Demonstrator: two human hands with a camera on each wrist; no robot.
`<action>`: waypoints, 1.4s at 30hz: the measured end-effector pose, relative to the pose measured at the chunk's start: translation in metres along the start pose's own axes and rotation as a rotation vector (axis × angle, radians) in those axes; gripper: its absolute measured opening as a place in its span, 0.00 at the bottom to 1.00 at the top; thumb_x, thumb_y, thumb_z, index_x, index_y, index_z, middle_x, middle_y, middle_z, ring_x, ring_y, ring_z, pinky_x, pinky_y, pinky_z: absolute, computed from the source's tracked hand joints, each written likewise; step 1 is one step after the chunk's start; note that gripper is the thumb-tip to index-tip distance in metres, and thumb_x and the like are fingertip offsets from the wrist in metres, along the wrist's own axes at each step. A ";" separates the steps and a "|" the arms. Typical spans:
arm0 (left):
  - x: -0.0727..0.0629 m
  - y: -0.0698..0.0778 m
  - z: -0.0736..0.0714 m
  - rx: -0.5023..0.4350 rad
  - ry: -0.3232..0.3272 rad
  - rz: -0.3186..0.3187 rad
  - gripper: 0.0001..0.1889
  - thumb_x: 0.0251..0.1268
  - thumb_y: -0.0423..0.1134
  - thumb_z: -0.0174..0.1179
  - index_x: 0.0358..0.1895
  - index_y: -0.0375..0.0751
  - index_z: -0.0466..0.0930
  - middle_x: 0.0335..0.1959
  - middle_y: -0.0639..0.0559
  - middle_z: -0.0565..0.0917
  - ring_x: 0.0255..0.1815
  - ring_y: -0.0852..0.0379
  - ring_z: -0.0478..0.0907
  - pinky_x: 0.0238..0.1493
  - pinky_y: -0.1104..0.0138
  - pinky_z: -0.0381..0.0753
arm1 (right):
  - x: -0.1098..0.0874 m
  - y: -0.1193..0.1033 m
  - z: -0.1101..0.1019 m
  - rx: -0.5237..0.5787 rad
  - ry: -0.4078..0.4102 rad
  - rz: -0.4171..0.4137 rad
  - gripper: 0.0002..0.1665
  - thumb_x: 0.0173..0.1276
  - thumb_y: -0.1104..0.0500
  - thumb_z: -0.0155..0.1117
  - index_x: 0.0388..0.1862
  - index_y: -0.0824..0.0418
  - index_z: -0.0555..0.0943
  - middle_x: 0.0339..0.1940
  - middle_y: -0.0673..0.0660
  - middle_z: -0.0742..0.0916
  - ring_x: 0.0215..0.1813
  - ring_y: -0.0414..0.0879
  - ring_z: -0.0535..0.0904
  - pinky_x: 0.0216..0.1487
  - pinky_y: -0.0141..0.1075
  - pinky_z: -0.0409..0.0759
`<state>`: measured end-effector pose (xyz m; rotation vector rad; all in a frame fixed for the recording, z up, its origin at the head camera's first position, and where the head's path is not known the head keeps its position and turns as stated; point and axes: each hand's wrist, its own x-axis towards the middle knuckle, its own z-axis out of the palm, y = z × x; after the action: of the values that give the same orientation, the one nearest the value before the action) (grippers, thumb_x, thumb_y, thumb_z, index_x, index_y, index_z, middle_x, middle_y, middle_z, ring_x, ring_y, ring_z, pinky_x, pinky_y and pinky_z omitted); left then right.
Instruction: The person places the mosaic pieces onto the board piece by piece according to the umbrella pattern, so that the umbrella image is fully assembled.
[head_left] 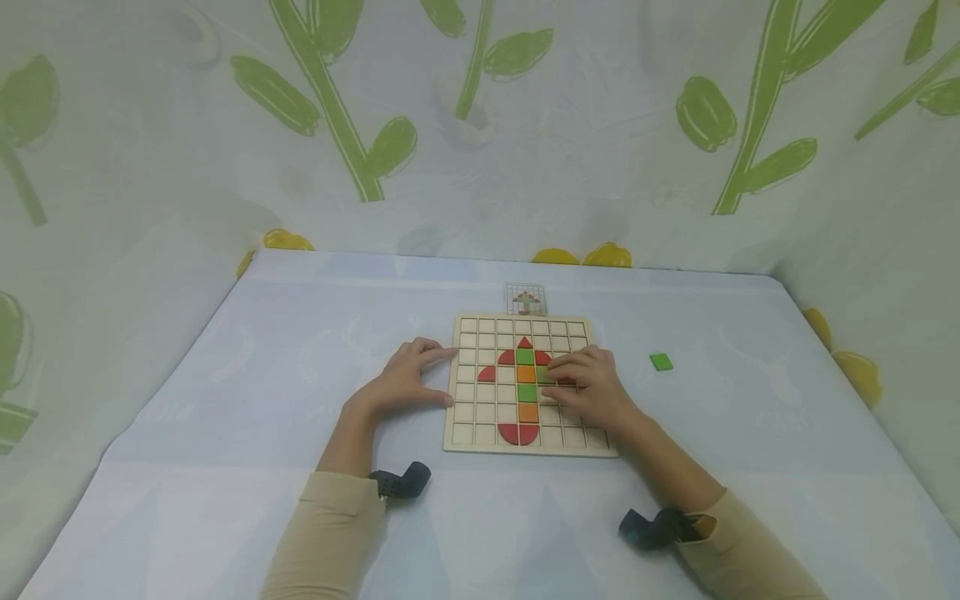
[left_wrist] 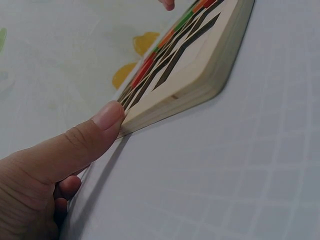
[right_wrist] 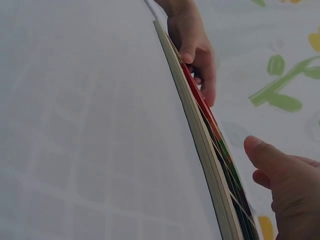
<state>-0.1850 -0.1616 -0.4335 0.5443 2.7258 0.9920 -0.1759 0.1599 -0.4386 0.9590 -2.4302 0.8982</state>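
A wooden grid board [head_left: 472,412] lies on the table with colored tiles set in its squares: a red triangle [head_left: 524,342], green squares, orange squares and red quarter-round pieces. My left hand [head_left: 405,379] is at the board's left edge, thumb and index finger spread apart and touching it. In the left wrist view, the thumb [left_wrist: 107,116] rests against the wooden rim. Over the right part of the board is my right hand [head_left: 590,386], its fingertips by a green tile [head_left: 542,374] right of the middle column. That hand partly hides the squares beneath it.
A small pattern card [head_left: 525,299] with a similar colored figure lies behind the board's far edge. One loose green square tile [head_left: 661,362] sits on the table right of the board. A pale wall with printed green leaves rises behind the white table [head_left: 225,433].
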 end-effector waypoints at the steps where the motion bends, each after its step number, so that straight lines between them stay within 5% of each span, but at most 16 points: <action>1: 0.000 0.000 0.000 0.001 0.000 0.001 0.43 0.44 0.54 0.72 0.68 0.51 0.67 0.61 0.46 0.66 0.62 0.47 0.61 0.62 0.49 0.62 | 0.000 0.000 -0.001 -0.011 -0.003 0.009 0.13 0.47 0.59 0.77 0.33 0.59 0.87 0.38 0.54 0.87 0.44 0.50 0.72 0.50 0.46 0.60; 24: 0.001 -0.002 -0.001 0.008 0.000 0.002 0.43 0.44 0.54 0.72 0.68 0.52 0.67 0.62 0.47 0.66 0.62 0.48 0.60 0.63 0.49 0.61 | -0.012 0.028 -0.026 -0.076 0.117 0.094 0.17 0.43 0.60 0.79 0.34 0.62 0.86 0.38 0.59 0.87 0.43 0.51 0.73 0.46 0.45 0.61; 42: 0.000 -0.002 0.000 0.017 0.000 0.013 0.43 0.45 0.54 0.72 0.68 0.52 0.67 0.62 0.46 0.66 0.62 0.48 0.60 0.63 0.49 0.61 | -0.023 0.043 -0.042 -0.124 0.204 0.084 0.18 0.39 0.64 0.80 0.32 0.64 0.86 0.36 0.63 0.86 0.42 0.54 0.71 0.43 0.48 0.56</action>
<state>-0.1855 -0.1633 -0.4347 0.5652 2.7365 0.9722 -0.1858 0.2232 -0.4387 0.6905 -2.3352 0.8189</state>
